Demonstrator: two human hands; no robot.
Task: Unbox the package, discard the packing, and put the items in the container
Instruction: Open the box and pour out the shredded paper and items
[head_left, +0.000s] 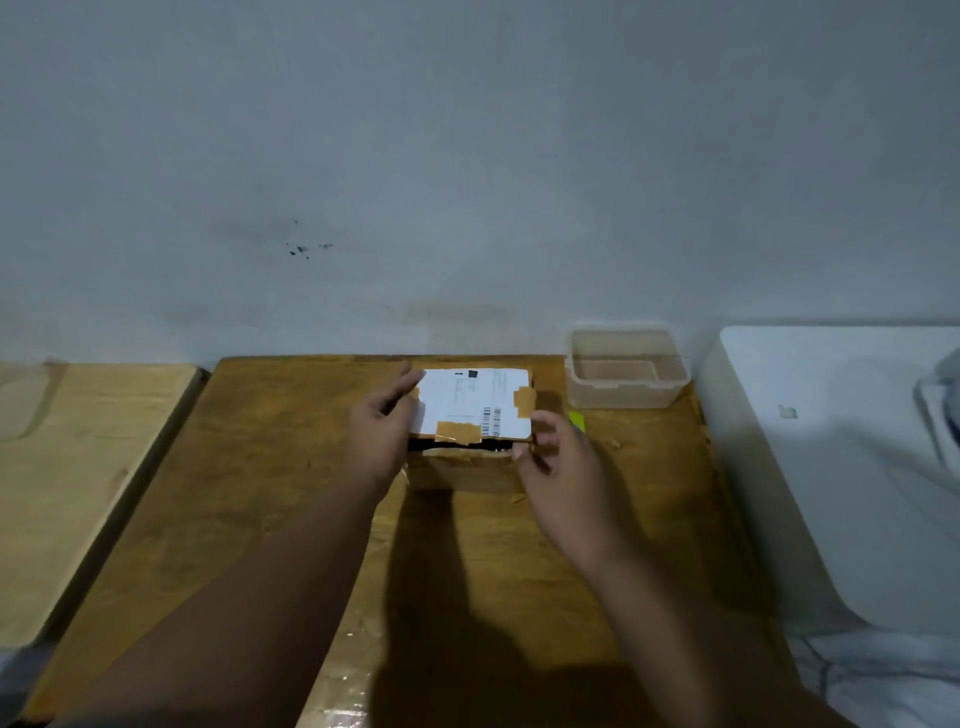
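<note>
Left hand holds the box by its left side, fingers reaching along the left edge of the lid to its far left corner. Right hand pinches the near right corner of the lid, fingers curled at the edge. Both forearms come in from the near edge of the bench.

Box: brown cardboard, standing on the far half of the bench, about midway between the left and right edges and just short of the far edge. Its lid stands slightly raised along the near side, where a dark gap shows between lid and front wall. What lies inside cannot be made out.

Lid: nearly covered by a white label with a barcode towards its near right. One strip of brown tape lies across the near edge of the label, and a second piece sits at its right edge.

Container: clear plastic, rectangular, no cover on it, standing at the far right corner of the bench, apart from the box.

A small yellow-green thing lies on the bench just right of the box, partly hidden behind the right hand; what it is cannot be told. Brown scraps lie on the bench to the right of the box.

Surroundings: a paler wooden top stands left of the bench, a white unit right of it. The wall rises behind, grey, with dark marks.
</note>
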